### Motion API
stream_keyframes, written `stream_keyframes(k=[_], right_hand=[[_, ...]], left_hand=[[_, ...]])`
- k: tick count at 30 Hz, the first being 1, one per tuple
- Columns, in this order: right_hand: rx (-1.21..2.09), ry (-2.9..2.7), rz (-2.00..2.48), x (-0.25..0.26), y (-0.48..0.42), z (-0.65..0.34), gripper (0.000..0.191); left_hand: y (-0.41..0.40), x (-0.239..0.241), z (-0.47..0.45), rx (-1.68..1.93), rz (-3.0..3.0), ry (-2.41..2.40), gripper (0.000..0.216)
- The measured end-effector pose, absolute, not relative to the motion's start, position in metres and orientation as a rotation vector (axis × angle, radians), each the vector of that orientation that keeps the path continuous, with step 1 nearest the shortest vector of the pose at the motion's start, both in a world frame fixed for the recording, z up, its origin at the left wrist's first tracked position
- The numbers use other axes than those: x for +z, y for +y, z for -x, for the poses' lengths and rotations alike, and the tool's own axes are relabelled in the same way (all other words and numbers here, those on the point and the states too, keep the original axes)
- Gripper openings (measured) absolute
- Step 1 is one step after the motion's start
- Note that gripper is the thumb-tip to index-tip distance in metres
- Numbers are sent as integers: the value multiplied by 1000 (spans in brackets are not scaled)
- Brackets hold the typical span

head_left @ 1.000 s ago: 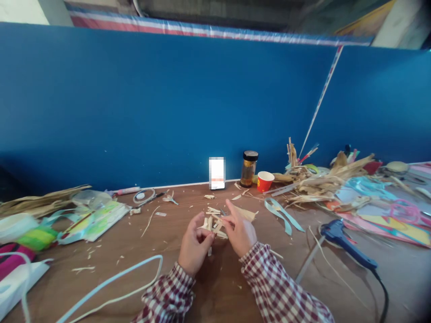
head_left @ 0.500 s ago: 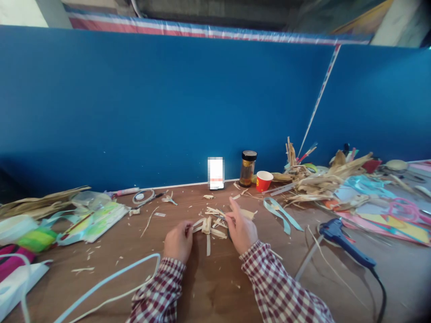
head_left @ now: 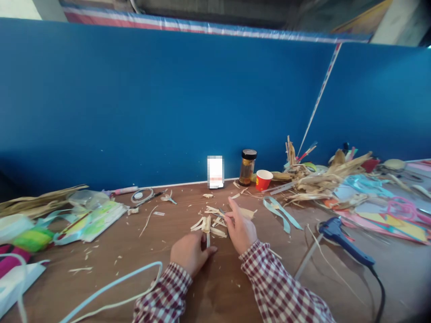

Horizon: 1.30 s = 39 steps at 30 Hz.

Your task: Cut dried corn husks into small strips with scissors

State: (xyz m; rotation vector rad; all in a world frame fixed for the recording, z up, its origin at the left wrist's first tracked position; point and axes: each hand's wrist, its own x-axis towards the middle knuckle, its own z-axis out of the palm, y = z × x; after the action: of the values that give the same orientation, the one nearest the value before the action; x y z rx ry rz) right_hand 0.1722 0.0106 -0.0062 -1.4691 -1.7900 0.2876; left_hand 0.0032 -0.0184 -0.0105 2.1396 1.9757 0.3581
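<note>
A small bundle of pale dried husk strips (head_left: 207,222) lies at the middle of the table, its strips fanning out to the sides and toward me. My left hand (head_left: 189,254) is at the near side of it. Its thumb and forefinger are apart, and the thumb covers the end of the strip (head_left: 208,240) that points at me. Just right of the bundle, my right hand (head_left: 241,229) is curled with the forefinger raised. A thin grey blade (head_left: 221,211), seemingly of scissors, shows past its fingertips; the handles are mostly hidden.
A blue glue gun (head_left: 346,240) lies at right with its cord. Behind are a lit phone (head_left: 216,172), a tea bottle (head_left: 248,168), a red paper cup (head_left: 264,180) and light-blue ribbon (head_left: 283,215). Dried husks (head_left: 323,184) are heaped at right; a white cable (head_left: 114,282) crosses the front left.
My left hand has left the strip on the bundle's left side and moved right and nearer to me, to the front strip. My right hand has hardly moved.
</note>
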Motion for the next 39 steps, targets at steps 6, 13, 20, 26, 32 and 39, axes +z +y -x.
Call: stream_keyframes(k=[6,13,20,26,32,39], right_hand=[[306,-1781,1471,-3,8,-171,55],[347,-1744,1309,-9,10,-169,52],[670,-1783,1159,-10,4,-160,67],[866,-1804,1098,-7,2,-158,73],[720,-1845,1173,-6,-1,-156,70],[328,-1857,1416,-1,8,-172,61]], left_hand=[[-14,-16,3,386,-2034,1854,10],[-7,-23,-1,813,-1666,1646,11],[-4,-23,-12,1080,-1010,1176,37],[-7,-23,-16,1062,-1002,1142,30],[-9,-23,-14,987,-995,1215,30],[-12,-16,-15,969,-1051,1220,31]])
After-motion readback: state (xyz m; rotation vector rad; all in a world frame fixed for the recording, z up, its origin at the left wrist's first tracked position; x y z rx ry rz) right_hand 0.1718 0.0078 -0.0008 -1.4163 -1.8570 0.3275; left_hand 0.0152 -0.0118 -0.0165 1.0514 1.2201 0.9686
